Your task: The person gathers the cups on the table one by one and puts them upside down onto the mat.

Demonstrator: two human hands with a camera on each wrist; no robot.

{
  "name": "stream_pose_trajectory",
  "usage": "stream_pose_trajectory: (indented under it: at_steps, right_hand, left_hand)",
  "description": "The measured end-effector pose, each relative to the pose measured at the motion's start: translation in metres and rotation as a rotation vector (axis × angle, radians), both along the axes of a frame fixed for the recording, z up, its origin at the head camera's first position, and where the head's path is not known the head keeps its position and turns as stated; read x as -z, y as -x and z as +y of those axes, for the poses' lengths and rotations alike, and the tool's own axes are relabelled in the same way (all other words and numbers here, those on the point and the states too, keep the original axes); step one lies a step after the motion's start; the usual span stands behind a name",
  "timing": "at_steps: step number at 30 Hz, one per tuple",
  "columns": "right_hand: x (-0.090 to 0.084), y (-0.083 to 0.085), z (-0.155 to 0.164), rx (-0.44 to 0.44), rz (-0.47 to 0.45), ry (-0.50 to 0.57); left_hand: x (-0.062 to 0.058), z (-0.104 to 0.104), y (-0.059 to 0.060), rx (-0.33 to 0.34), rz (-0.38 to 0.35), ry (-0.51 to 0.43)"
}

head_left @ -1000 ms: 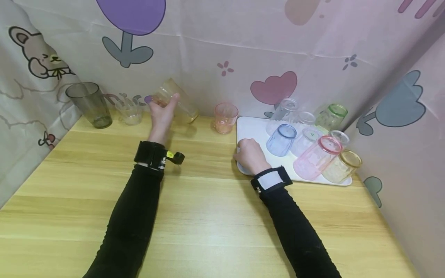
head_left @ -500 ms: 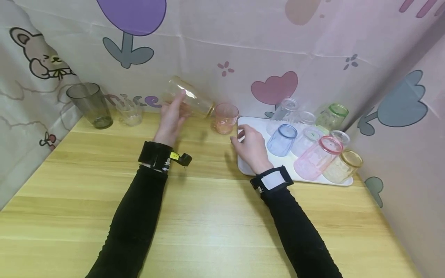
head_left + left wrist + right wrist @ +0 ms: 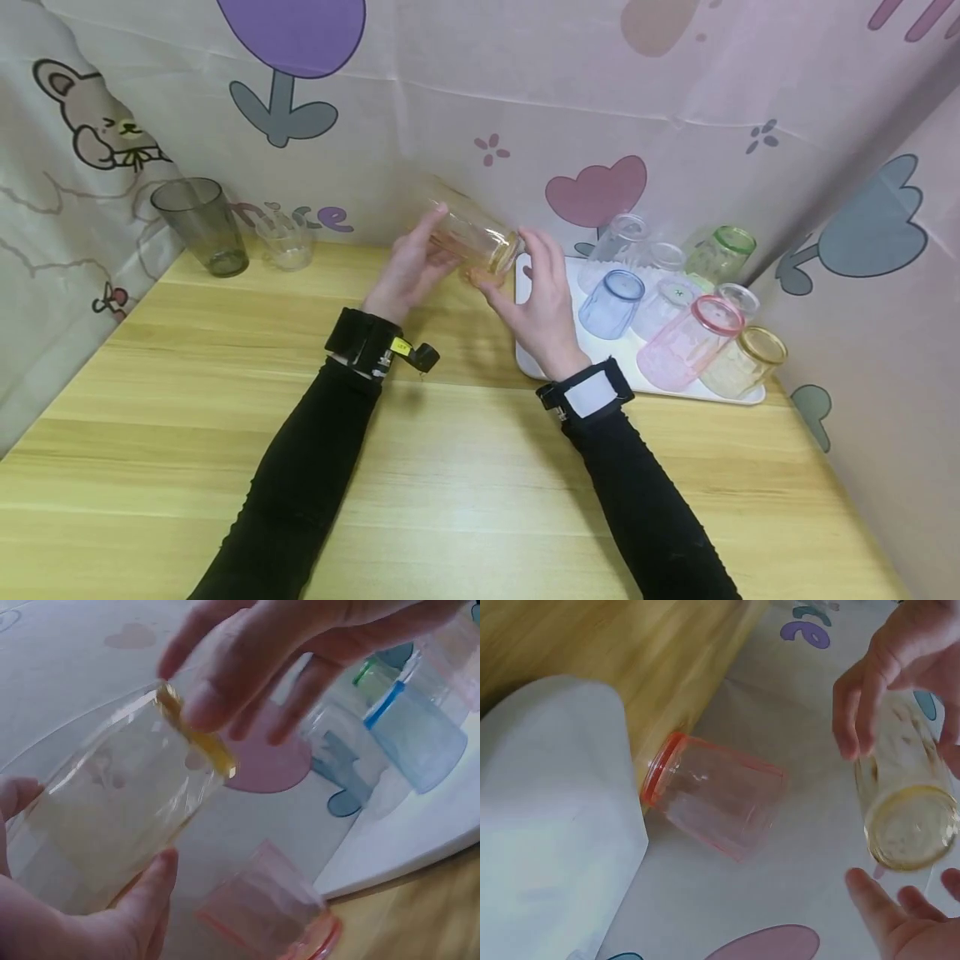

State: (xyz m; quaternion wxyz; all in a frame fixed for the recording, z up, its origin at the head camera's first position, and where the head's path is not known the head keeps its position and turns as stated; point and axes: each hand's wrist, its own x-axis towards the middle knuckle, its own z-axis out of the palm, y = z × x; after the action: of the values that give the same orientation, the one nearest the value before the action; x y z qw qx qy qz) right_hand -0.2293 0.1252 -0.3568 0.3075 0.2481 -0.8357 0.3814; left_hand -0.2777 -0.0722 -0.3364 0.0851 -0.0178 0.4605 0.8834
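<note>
My left hand (image 3: 411,273) grips a tall pale-amber glass tumbler (image 3: 468,229) by its side and holds it tilted in the air, its thick base toward the right. Around that base end, my right hand (image 3: 549,304) spreads its thumb and fingers. In the right wrist view, a small gap shows between the right fingertips (image 3: 866,885) and the amber base. Below the tumbler, a small orange-pink glass (image 3: 720,799) stands near the wall curtain; in the head view the right thumb and the tumbler mostly cover it.
A white tray (image 3: 529,357) at the right bears several upside-down glasses, among them blue (image 3: 611,308), pink (image 3: 681,346), yellow (image 3: 738,367) and green (image 3: 720,257) ones. A grey tumbler (image 3: 202,225) and a clear ribbed cup (image 3: 287,243) stand at the back left.
My left hand has lifted the amber tumbler and carried it right, over the orange-pink glass. The right hand has uncurled from beside the tray's left edge and reached toward the tumbler's base.
</note>
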Motion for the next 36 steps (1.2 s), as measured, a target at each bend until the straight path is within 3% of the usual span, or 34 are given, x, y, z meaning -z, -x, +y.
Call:
stream_pose_trajectory:
  at_steps: [7, 20, 24, 29, 32, 36]
  right_hand:
    - [0.000, 0.002, -0.001, -0.023, 0.141, -0.004]
    - [-0.003, 0.003, 0.002, -0.042, 0.202, 0.001]
    - [-0.007, 0.003, 0.007, -0.046, 0.230, 0.046]
    - [-0.018, 0.002, 0.017, -0.015, 0.244, 0.169]
    - [-0.027, -0.001, 0.025, 0.005, 0.225, 0.243]
    - [-0.040, -0.006, 0.036, 0.031, 0.219, 0.293]
  left_hand:
    - [0.003, 0.011, -0.002, 0.132, 0.011, 0.001]
    - [0.008, 0.017, -0.003, 0.174, 0.029, 0.004]
    - [0.007, 0.019, -0.004, 0.193, 0.038, 0.006]
    - [0.005, 0.020, -0.004, 0.263, 0.114, 0.117]
    - [0.005, 0.022, -0.005, 0.306, 0.175, 0.229]
    - [0.007, 0.030, -0.007, 0.308, 0.234, 0.414]
